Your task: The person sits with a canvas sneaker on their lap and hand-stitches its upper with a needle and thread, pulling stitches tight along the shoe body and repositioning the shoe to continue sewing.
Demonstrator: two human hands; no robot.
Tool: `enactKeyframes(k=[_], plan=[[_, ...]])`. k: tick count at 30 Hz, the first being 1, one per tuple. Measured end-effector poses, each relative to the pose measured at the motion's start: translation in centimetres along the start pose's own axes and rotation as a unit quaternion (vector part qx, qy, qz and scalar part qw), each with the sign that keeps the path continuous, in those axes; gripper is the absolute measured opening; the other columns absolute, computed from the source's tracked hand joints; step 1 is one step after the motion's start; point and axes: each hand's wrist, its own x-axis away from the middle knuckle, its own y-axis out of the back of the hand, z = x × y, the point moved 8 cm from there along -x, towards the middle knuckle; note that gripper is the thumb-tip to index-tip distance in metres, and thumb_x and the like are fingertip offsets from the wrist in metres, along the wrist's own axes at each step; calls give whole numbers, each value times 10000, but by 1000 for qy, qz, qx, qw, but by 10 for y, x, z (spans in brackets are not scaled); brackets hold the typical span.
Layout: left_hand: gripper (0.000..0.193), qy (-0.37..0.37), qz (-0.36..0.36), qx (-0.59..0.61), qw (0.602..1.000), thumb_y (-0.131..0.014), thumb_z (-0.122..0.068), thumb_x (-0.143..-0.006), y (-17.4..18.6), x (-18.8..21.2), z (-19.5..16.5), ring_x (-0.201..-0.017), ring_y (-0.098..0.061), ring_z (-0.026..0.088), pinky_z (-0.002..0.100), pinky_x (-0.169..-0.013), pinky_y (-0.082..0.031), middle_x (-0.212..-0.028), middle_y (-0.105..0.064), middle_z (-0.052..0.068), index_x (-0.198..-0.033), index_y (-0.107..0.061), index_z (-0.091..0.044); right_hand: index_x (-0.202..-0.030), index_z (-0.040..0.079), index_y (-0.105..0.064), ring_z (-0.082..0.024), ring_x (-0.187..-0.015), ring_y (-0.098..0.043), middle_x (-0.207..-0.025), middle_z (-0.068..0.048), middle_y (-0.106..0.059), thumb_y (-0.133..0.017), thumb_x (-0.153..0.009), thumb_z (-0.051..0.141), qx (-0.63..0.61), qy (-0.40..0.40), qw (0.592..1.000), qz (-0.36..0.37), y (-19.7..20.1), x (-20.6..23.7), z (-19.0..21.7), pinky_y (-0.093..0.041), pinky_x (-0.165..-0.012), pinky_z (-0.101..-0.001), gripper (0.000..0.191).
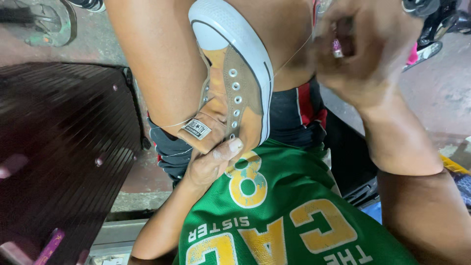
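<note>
A brown canvas sneaker [238, 93] with a white rubber toe cap and sole lies between my thighs, toe pointing away from me. My left hand [213, 159] grips its heel end from below, thumb pressed on the side near the tongue label. My right hand [351, 49] is raised at the upper right, fingers pinched on a thin pale thread [293, 55] that runs taut from the shoe's sole edge up to the fingers. A small pink-and-silver object shows between those fingers; what it is I cannot tell.
A dark ribbed board [64, 142] with round studs fills the left side. Concrete floor [436, 88] lies beyond, with a sandal [49, 22] at the top left and other shoes [429, 29] at the top right. A green jersey covers my torso.
</note>
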Motion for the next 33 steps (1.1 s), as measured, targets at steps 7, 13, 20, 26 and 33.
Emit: enactKeyframes(k=[7,13,20,26,33], plan=[[584,33,-6,-239,970,-669,10,-841,5,9,-15,-1230,-581,207,362,-1081,-461,-1304,-592,94,-1392,-489,82,-1099,-14,-588,-160,-579,-545,-949,-176,-651,-749,-885,57,-168,7,983,75,-7,21,8,-431,-539,-287,277],[637,66,37,-217,973,-557,70,-827,14,22,-16,-936,-528,203,357,-834,-450,-1157,-594,114,-1462,-529,34,-1149,69,-647,-213,-649,-678,-807,-46,-687,-855,-903,196,-113,-18,981,158,-29,35,12,-524,-599,-346,346],[265,-191,-38,-635,748,-543,35,-908,-17,12,-44,-1089,-632,361,437,-971,-493,-1132,-634,178,-1157,-631,13,-946,28,-612,-200,-751,-679,-865,-93,-640,-747,-991,93,-216,-34,970,106,-11,37,6,-527,-672,-305,156],[144,-262,-109,-660,696,-607,-31,-919,-26,5,-39,-1043,-606,377,489,-961,-465,-1089,-604,192,-1053,-639,11,-883,36,-512,-102,-728,-501,-1027,-167,-646,-568,-1014,146,-483,-59,873,-32,-18,28,25,-439,-625,-228,180],[128,-244,-144,-658,698,-673,-31,-900,-27,-5,-43,-1028,-618,357,450,-936,-483,-1064,-598,194,-997,-598,7,-989,1,-537,-148,-730,-568,-913,-94,-600,-622,-1102,139,-418,-34,907,-40,-51,34,44,-486,-679,-283,197]])
